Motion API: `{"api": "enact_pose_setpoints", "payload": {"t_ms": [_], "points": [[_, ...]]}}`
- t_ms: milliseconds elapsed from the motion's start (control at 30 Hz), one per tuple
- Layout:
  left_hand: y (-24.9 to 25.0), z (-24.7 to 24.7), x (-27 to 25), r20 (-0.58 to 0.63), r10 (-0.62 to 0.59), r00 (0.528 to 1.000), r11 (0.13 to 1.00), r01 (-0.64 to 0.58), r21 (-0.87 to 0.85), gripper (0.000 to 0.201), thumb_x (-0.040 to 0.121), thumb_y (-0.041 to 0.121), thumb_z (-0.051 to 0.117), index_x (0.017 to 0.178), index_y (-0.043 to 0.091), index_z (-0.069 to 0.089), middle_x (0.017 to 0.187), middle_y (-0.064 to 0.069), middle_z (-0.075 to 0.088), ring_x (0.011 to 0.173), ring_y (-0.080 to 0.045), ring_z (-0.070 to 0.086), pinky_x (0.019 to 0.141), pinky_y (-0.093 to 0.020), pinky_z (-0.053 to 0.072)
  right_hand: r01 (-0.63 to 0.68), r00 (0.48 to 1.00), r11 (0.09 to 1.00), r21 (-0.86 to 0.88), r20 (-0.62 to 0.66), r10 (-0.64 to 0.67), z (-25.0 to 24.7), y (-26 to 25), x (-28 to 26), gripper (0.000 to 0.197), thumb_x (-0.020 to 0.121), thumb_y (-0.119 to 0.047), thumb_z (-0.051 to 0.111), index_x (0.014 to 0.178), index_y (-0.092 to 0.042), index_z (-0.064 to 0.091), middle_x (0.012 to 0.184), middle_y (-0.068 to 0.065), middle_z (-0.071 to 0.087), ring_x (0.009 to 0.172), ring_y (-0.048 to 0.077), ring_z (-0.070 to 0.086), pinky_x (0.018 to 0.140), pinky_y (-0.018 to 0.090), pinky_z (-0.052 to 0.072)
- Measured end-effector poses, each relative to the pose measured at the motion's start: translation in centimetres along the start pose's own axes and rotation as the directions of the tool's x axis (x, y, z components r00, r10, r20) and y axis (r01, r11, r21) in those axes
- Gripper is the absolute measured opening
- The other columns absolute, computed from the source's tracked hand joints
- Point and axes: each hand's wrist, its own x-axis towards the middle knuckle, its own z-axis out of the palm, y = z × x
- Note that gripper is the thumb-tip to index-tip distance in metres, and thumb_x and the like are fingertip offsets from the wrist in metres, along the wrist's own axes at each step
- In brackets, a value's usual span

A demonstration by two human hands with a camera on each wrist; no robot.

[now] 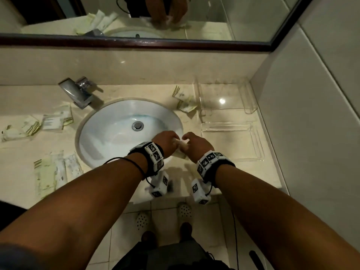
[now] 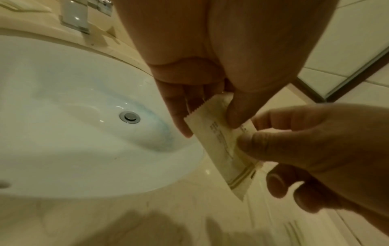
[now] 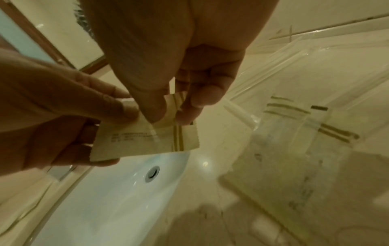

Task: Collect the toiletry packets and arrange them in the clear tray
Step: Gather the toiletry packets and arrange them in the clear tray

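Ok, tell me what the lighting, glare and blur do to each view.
Head view: dim warm light, a bright glare spot inside the clear tray, wide-angle bending of the mirror frame. Left wrist view: the packet fairly sharp, its print unreadable, hand shadows on the counter. Right wrist view: yellow cast, motion blur smearing the tray and the packet's print.

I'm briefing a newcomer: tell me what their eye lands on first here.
Both hands meet over the sink's near right rim: the left hand and right hand pinch one cream packet between them. Other packets lie scattered on the counter, and the clear tray waits at right.
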Motion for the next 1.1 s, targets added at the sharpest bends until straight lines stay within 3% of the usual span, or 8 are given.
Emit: {"api": "enact_pose_setpoints", "payload": {"t_ms": [133,267,400,533,700,833,1000,1100], "points": [[1.9,-0.7,0.8,-0.081,0.045,0.996,0.999,-0.045,0.001,0.029,0.085,0.020,0.059,0.113,0.015,0.067,0.115,-0.006,0.067,0.105,-0.024,0.061,0.084,-0.031,0.045,-0.086,0.996,0.991,0.102,-0.026,0.089,-2.4,2.0,0.7,0.031,0.084,-0.042,0.067,0.108,-0.024,0.064,0.095,0.000,0.068,0.085,0.021,0.065,0.072,0.032,0.050],[4.5,-0.4,1.7,-0.050,0.005,0.999,0.998,-0.008,-0.059,0.011,0.081,0.025,0.060,0.086,0.020,0.068,0.099,-0.005,0.071,0.079,-0.019,0.060,0.068,-0.028,0.047,-0.118,0.989,0.930,0.348,-0.039,0.140,-4.5,4.1,0.9,0.006,0.087,-0.020,0.071,0.092,-0.017,0.070,0.081,0.005,0.070,0.068,0.024,0.070,0.055,0.027,0.050],[6.8,0.5,1.9,0.014,-0.062,0.998,0.969,0.064,-0.238,0.015,0.085,0.020,0.062,0.100,0.019,0.063,0.089,-0.008,0.068,0.075,-0.029,0.070,0.066,-0.038,0.060,-0.147,0.971,0.900,0.410,-0.116,0.211,-6.3,7.1,1.1,0.009,0.086,-0.015,0.069,0.080,-0.014,0.075,0.067,0.006,0.068,0.073,0.032,0.070,0.067,0.041,0.056],[7.4,1.6,2.4,0.064,-0.097,0.993,0.948,0.112,-0.297,0.018,0.085,0.012,0.062,0.103,0.011,0.064,0.085,-0.008,0.074,0.064,-0.018,0.069,0.058,-0.027,0.056,-0.193,0.960,0.903,0.383,-0.115,0.254,-7.3,9.8,0.9,0.022,0.089,-0.022,0.066,0.080,-0.003,0.073,0.067,0.016,0.070,0.068,0.035,0.068,0.068,0.047,0.058],[8.4,2.5,3.2,0.069,-0.071,0.995,0.976,0.084,-0.199,0.017,0.086,0.022,0.062,0.098,0.012,0.070,0.083,-0.005,0.075,0.077,-0.023,0.072,0.072,-0.035,0.060,-0.266,0.929,0.895,0.359,-0.152,0.337,-8.1,12.8,1.0,0.021,0.089,-0.023,0.062,0.081,-0.006,0.073,0.076,0.012,0.072,0.080,0.036,0.069,0.074,0.041,0.058],[8.0,3.8,3.8,0.115,-0.066,0.991,0.996,0.072,-0.049,0.025,0.088,0.030,0.064,0.107,0.014,0.068,0.095,-0.006,0.071,0.093,-0.025,0.069,0.085,-0.034,0.055,-0.306,0.915,0.898,0.316,-0.164,0.369,-8.5,14.4,1.6,0.027,0.090,-0.017,0.058,0.065,-0.013,0.065,0.062,0.000,0.063,0.064,0.024,0.061,0.050,0.020,0.037],[7.2,4.7,3.9,0.092,-0.083,0.992,0.997,0.083,0.001,0.028,0.086,0.033,0.066,0.111,0.019,0.067,0.113,-0.003,0.067,0.102,-0.023,0.064,0.087,-0.028,0.049,-0.295,0.927,0.909,0.295,-0.141,0.347,-7.5,14.2,3.3,0.023,0.091,-0.018,0.059,0.076,-0.004,0.070,0.080,0.010,0.072,0.075,0.028,0.066,0.062,0.029,0.047],[7.1,4.9,3.9,0.083,-0.091,0.992,0.996,0.089,0.027,0.028,0.086,0.034,0.065,0.111,0.022,0.067,0.116,-0.001,0.065,0.108,-0.021,0.060,0.087,-0.025,0.045,-0.295,0.935,0.917,0.270,-0.115,0.335,-7.2,13.7,4.4,0.027,0.092,-0.018,0.057,0.067,-0.010,0.066,0.076,0.010,0.070,0.073,0.029,0.063,0.059,0.025,0.040]]}}
